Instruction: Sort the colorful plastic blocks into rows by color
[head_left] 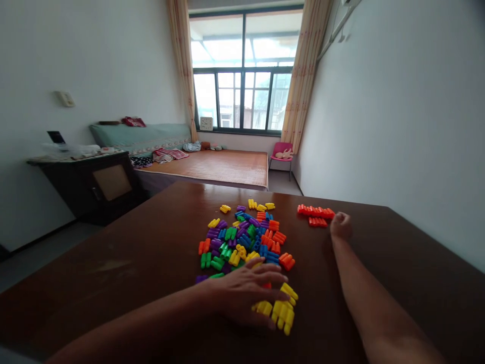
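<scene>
My left hand (252,290) reaches over the near side of a loose pile of plastic building blocks, fingers spread. Beneath and beside its fingers lie several yellow blocks (283,314); I cannot tell which ones it touches. The pile (242,235) mixes purple, green, blue, orange and yellow blocks, shaped like short joined tubes. To the right, my right hand (342,225) rests on the table with curled fingers, against the right end of a joined row of orange blocks (315,211). A shorter orange piece (317,222) lies just nearer. Whatever the right fingers hold is hidden.
The brown table (132,273) has its far edge before a bed (227,167) with a mat. At left stands a dark cabinet (85,189) with items on top. A pink chair (282,151) holding a plush toy is by the right wall.
</scene>
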`<state>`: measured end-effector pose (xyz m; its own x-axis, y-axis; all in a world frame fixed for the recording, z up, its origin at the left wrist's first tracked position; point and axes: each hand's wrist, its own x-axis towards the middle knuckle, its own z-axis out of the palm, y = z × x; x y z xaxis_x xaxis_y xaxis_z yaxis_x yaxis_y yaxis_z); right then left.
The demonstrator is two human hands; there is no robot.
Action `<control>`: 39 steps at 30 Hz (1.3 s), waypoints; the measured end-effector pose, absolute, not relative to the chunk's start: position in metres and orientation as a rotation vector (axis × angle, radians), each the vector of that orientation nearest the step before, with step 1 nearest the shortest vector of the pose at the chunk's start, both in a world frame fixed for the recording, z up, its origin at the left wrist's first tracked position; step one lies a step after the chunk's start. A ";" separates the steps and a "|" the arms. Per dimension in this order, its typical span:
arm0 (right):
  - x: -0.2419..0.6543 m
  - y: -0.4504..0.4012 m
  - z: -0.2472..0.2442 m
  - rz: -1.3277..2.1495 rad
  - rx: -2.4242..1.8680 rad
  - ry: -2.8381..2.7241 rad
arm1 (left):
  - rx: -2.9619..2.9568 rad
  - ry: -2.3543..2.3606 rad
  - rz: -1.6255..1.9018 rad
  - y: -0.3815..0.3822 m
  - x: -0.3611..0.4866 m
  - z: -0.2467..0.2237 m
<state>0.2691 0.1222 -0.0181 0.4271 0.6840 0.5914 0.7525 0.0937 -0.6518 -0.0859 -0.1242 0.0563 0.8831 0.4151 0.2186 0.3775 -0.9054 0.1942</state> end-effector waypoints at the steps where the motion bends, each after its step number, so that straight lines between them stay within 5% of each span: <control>1: 0.253 0.119 -0.017 -0.053 -1.588 -1.316 | 2.928 0.545 0.329 -0.129 -0.078 0.051; 6: 0.165 0.103 -0.007 0.359 -1.250 -1.961 | 3.027 0.570 0.262 -0.119 -0.069 0.034; 12: 0.123 0.094 -0.003 0.234 -1.348 -2.219 | 3.022 0.733 0.322 -0.090 -0.089 0.043; 23: 0.140 0.101 -0.022 0.485 -1.289 -2.029 | 2.371 1.296 1.205 0.026 -0.207 0.053; 29: 0.173 0.114 -0.014 0.486 -1.277 -1.835 | 1.943 1.594 1.258 0.031 -0.249 0.003; 39: 0.230 0.116 -0.005 0.239 -1.440 -2.376 | 1.916 1.625 1.175 0.041 -0.262 -0.020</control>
<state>0.2301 0.1155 -0.0051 -0.4217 0.8824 0.2089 0.8231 0.4691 -0.3201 -0.2625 0.0405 -0.0204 -0.0101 0.9349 0.3548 0.6301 -0.2696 0.7283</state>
